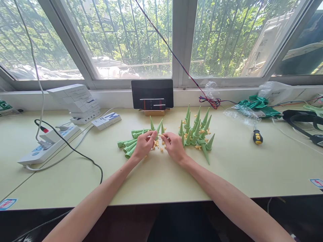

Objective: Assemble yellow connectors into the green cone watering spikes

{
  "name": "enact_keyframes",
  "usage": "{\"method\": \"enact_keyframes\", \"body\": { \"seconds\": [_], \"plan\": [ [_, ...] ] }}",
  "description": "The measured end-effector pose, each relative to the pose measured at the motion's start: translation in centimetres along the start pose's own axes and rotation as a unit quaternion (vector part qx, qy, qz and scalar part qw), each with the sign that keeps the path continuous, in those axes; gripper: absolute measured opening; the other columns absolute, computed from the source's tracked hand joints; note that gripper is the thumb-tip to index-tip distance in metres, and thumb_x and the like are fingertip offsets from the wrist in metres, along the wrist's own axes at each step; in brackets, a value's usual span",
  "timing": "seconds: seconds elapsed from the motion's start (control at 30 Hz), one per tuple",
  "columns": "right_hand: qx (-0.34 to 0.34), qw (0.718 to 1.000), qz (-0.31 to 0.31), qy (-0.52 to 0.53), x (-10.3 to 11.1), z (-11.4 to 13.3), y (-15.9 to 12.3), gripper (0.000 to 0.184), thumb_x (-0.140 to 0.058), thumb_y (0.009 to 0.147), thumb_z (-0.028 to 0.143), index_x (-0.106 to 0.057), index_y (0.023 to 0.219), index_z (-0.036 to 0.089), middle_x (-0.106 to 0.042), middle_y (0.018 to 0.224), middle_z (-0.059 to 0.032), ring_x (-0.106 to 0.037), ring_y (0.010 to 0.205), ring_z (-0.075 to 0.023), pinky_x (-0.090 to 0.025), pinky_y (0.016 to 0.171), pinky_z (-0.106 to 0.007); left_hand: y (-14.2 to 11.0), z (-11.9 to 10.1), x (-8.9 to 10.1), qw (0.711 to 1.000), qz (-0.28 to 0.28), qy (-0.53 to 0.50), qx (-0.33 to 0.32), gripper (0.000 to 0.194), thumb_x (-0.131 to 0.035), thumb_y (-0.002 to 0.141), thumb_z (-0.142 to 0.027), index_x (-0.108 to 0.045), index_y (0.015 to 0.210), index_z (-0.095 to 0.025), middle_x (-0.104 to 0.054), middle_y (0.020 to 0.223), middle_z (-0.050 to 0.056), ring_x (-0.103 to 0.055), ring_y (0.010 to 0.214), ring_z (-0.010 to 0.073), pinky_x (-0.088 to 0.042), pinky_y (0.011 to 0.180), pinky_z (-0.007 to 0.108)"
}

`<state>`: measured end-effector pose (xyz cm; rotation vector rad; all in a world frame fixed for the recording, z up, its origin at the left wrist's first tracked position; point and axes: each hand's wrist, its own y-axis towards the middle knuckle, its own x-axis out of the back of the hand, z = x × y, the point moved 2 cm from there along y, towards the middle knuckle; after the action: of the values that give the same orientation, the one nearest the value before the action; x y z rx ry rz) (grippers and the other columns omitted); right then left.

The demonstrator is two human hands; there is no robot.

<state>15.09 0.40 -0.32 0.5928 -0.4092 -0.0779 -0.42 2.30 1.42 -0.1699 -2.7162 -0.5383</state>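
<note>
Head view, centre of the frame: the left hand [144, 144] pinches a green cone [159, 126] beside the small yellow piece [160, 135] in the right hand's [175, 147] fingertips, a seeming close-fitting step calling for careful alignment.

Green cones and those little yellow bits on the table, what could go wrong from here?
The right hand is close beside the standing green cones, so a sideways swing might topple some. The small yellow pieces lie loose near the left hand and could get brushed away or mislaid.
</note>
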Motion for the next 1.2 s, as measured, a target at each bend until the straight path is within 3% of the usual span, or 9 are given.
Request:
{"method": "enact_keyframes", "body": {
  "seconds": [0.63,0.8,1.0,1.2],
  "plan": [
    [-0.003,1.0,-0.003,0.003,0.06,0.1,-0.14,0.03,-0.043,0.099,0.035,-0.061,0.08,0.019,-0.061,0.071,-0.0024,-0.054,0.063,-0.0152,-0.041,0.063,-0.025,-0.26,-0.18,-0.09,0.999,-0.006,-0.041,0.01,0.041,-0.062,0.087,-0.052,-0.072,0.102,-0.015,-0.048,0.049,-0.004,-0.045,0.041,0.0093,-0.039,0.039,0.021],
    [-0.025,1.0,-0.007,0.018,0.13,0.32,-0.12,0.032,-0.043,0.098,0.038,-0.057,0.075,0.02,-0.058,0.065,-0.0009,-0.052,0.059,-0.0142,-0.039,0.06,-0.025,-0.16,-0.31,-0.25,0.998,0.006,-0.064,0.002,0.04,-0.064,0.085,-0.051,-0.072,0.101,-0.015,-0.057,0.07,0.001,-0.049,0.043,0.0076,-0.04,0.038,0.021],
    [-0.066,0.997,-0.004,0.036,0.31,0.65,-0.21,0.037,-0.042,0.097,0.045,-0.054,0.071,0.021,-0.055,0.059,0.0008,-0.051,0.052,-0.0135,-0.039,0.055,-0.025,0.07,0.5,-0.21,0.997,0.038,-0.073,-0.011,0.037,-0.066,0.085,-0.048,-0.072,0.106,-0.018,-0.056,0.091,0.004,-0.052,0.046,0.0061,-0.041,0.036,0.021],
    [-0.087,0.994,-0.002,0.062,0.29,0.69,-0.24,0.037,-0.042,0.098,0.046,-0.051,0.073,0.021,-0.048,0.055,0.0031,-0.048,0.048,-0.0127,-0.038,0.052,-0.025,0.08,0.45,-0.31,0.996,0.051,-0.076,-0.012,0.044,-0.064,0.087,-0.05,-0.07,0.115,-0.017,-0.056,0.079,0.003,-0.054,0.048,0.0081,-0.044,0.037,0.02]
  ]
}}
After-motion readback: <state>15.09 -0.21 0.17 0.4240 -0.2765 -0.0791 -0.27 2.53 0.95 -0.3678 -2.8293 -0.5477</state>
